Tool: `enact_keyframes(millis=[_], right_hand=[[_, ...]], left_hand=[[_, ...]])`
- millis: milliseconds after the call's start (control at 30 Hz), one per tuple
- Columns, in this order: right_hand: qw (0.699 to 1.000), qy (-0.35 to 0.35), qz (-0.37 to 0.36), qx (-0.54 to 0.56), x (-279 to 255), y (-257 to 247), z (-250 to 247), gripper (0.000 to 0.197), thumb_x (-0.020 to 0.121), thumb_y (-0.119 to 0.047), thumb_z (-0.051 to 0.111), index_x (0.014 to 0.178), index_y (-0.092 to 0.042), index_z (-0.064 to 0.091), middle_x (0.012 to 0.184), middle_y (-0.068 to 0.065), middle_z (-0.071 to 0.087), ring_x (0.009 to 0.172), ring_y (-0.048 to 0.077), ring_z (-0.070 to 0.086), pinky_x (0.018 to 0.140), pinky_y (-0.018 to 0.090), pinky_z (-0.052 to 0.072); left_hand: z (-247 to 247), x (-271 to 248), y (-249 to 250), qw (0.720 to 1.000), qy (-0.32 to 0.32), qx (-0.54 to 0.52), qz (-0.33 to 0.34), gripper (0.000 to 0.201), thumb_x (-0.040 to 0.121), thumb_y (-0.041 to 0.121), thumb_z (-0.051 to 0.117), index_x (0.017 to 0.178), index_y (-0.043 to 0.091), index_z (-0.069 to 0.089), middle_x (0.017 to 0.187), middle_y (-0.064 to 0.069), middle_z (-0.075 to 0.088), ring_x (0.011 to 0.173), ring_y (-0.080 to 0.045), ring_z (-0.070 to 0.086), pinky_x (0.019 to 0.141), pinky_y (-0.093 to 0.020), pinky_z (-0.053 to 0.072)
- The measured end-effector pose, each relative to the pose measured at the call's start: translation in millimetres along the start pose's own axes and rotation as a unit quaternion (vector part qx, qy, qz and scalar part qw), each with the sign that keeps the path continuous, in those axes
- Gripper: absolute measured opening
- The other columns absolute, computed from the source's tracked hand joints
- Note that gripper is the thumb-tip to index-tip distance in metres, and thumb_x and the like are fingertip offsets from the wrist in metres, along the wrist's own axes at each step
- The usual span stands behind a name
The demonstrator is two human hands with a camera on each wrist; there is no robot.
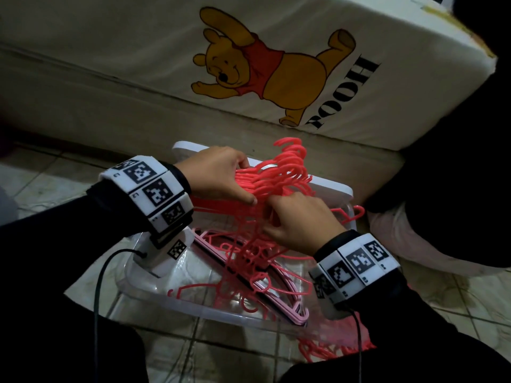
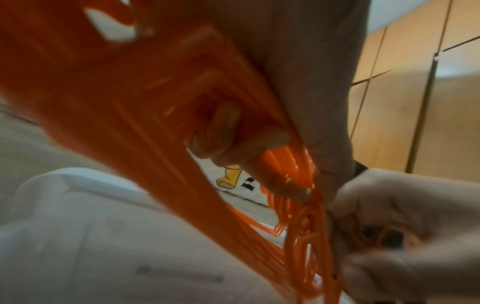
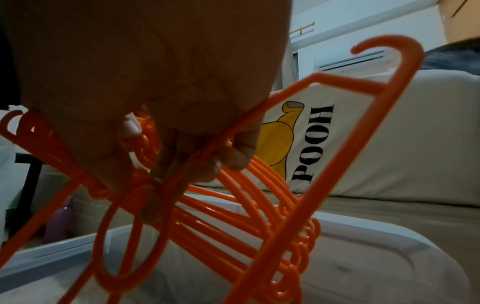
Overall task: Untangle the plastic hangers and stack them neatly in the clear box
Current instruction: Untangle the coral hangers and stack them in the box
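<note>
A bundle of coral-orange plastic hangers (image 1: 279,175) is held over the clear box (image 1: 193,308). My left hand (image 1: 221,178) grips the aligned bundle (image 2: 182,86) from the left, fingers curled round its bars. My right hand (image 1: 298,222) is just below and right of it, fingers curled round hangers (image 3: 259,185) of the hanging tangle (image 1: 249,258). One hanger (image 3: 363,127) sticks up past my right hand with its hook on top. Pale pink hangers (image 1: 276,297) lie stacked in the box.
The box's white lid (image 1: 326,186) leans behind it against a cream mattress with a bear print (image 1: 262,67). More coral hangers (image 1: 331,346) lie on the tiled floor at the box's right front corner. Cables run from both wrist cameras.
</note>
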State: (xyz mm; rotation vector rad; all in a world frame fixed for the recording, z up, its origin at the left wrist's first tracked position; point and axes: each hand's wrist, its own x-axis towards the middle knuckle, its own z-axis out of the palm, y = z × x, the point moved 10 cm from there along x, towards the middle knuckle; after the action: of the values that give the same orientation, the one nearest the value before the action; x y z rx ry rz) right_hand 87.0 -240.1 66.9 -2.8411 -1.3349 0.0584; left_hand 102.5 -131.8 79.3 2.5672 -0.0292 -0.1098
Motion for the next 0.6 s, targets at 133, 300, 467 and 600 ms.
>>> enact_keyframes(millis=[133,300,467,600], right_hand=[[1.0,0.004,-0.026,-0.017,-3,-5,-3,0.018,0.087,-0.033,0.05,0.103,-0.027,0.055,0.096,-0.001,0.065,0.09,0.026,0.062,0.06,0.03,0.034],[0.997,0.039,-0.044,-0.058,-1,-21,-10,0.018,0.089,-0.033,0.051,0.101,-0.029,0.064,0.093,-0.006,0.068,0.088,0.022,0.064,0.057,0.028,0.03],[0.994,-0.032,-0.043,-0.096,-3,-32,25,0.017,0.088,-0.025,0.052,0.09,-0.018,0.068,0.087,0.005,0.069,0.084,0.029,0.066,0.06,0.03,0.032],[0.996,-0.084,-0.008,-0.035,-6,-3,39,0.015,0.088,-0.028,0.052,0.097,-0.024,0.064,0.097,0.004,0.066,0.093,0.028,0.063,0.066,0.031,0.038]], left_hand=[[-1,3,-9,1.0,0.002,-0.02,-0.022,0.038,0.058,0.043,0.084,0.083,0.027,0.06,0.078,0.008,0.067,0.073,-0.012,0.063,0.067,-0.03,0.05],[-1,6,-10,0.998,0.011,-0.046,-0.036,0.041,0.056,0.043,0.085,0.084,0.028,0.059,0.078,0.008,0.066,0.072,-0.009,0.062,0.067,-0.028,0.05],[-8,6,-3,0.998,0.024,-0.053,-0.039,0.041,0.056,0.043,0.085,0.084,0.027,0.06,0.072,0.013,0.064,0.064,0.001,0.058,0.061,-0.021,0.046],[-18,6,-10,0.998,0.013,-0.049,-0.044,0.045,0.057,0.04,0.085,0.09,0.022,0.061,0.077,0.009,0.064,0.069,-0.006,0.059,0.069,-0.029,0.048]])
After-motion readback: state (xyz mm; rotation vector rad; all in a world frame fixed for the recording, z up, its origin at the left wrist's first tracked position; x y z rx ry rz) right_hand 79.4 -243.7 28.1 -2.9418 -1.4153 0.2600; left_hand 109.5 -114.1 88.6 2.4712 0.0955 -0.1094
